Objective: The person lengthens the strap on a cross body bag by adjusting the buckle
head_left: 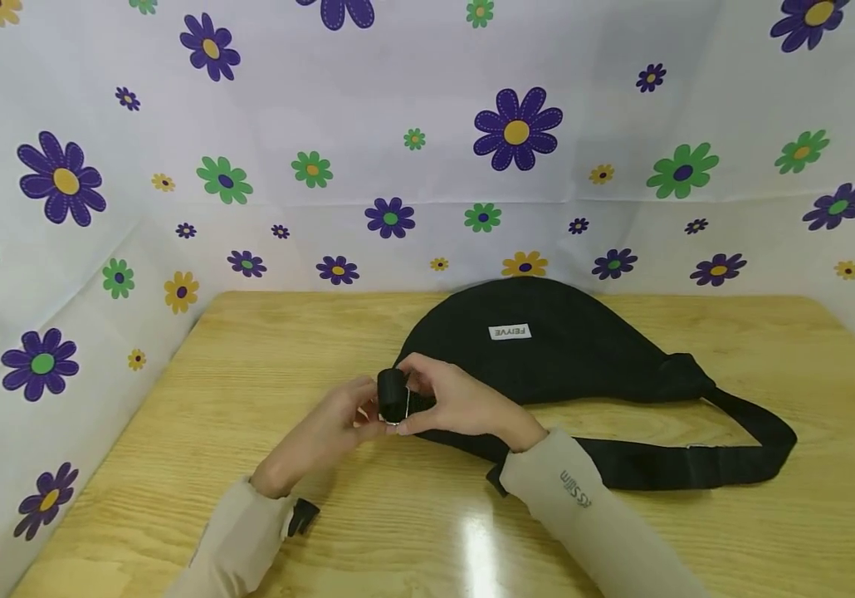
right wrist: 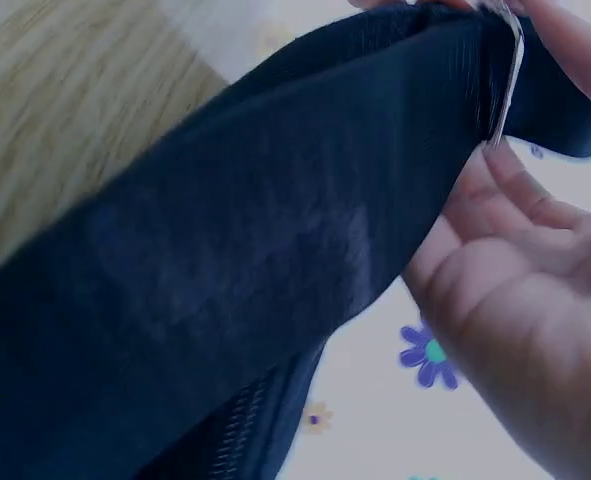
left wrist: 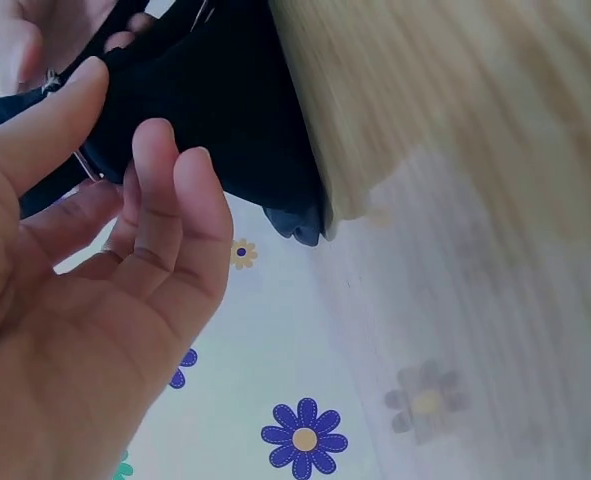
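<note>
A black waist bag (head_left: pixel 569 365) with a white label lies on the table, its zipper (right wrist: pixel 237 430) partly showing in the right wrist view. Both hands hold its black strap (right wrist: pixel 225 220) at the bag's left end, where a short loop (head_left: pixel 392 390) of webbing stands up through a thin metal slider (right wrist: pixel 512 85). My left hand (head_left: pixel 334 423) pinches the strap by the slider, thumb on top in the left wrist view. From the other side my right hand (head_left: pixel 465 403) grips strap and slider between thumb and fingers. Some fingertips are hidden behind the webbing.
A black plastic buckle end (head_left: pixel 302 517) lies beside the left sleeve. The rest of the strap (head_left: pixel 644 463) runs in a bend on the right, partly under the right forearm. A flowered cloth (head_left: pixel 427 174) hangs behind the wooden table (head_left: pixel 285 340).
</note>
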Demonstrator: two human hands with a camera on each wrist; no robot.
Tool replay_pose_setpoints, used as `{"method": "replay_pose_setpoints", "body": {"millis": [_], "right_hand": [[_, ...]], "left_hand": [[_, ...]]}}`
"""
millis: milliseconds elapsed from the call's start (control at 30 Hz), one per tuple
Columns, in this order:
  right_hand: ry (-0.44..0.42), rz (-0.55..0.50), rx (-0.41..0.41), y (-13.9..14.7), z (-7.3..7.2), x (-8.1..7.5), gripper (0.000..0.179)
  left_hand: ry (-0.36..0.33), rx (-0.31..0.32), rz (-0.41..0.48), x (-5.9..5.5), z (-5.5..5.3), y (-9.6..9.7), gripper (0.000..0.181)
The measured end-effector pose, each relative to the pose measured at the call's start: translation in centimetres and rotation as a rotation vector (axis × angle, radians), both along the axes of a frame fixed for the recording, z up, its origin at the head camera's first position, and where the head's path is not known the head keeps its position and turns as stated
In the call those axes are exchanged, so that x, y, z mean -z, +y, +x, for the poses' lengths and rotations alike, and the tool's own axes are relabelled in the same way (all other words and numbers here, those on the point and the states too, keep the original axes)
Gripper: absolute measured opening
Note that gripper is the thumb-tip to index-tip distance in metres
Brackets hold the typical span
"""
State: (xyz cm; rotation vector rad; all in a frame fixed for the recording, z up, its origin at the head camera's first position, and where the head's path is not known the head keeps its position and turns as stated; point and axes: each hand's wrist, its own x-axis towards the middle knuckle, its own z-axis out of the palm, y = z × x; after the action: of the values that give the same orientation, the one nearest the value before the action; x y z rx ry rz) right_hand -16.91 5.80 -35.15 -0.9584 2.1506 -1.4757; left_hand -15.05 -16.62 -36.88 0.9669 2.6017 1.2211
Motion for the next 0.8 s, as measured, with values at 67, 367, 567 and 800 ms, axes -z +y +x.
{"method": "replay_pose_setpoints", "body": {"millis": [67,367,567,800], "right_hand": [[0.085,0.049,0.020,-0.5,0.4,0.1,0.048],[0.238,0.116,0.120,-1.7,1.2,0.6,0.045],[0.272,0.146,0.134,-1.5,1.1,0.7,0.044],[0.286,0.139,0.100,-0.5,0.8,0.6,0.039]], "left_hand": [[0.012,-0.002,-0.017,0.0,0.0,-0.1,0.009],[0.028,-0.004,-0.062,0.0,0.1,-0.5,0.010],[0.031,-0.006,-0.093,0.1,0.3,-0.4,0.007],[0.050,0.042,-0.102,0.1,0.3,-0.2,0.012]]}}
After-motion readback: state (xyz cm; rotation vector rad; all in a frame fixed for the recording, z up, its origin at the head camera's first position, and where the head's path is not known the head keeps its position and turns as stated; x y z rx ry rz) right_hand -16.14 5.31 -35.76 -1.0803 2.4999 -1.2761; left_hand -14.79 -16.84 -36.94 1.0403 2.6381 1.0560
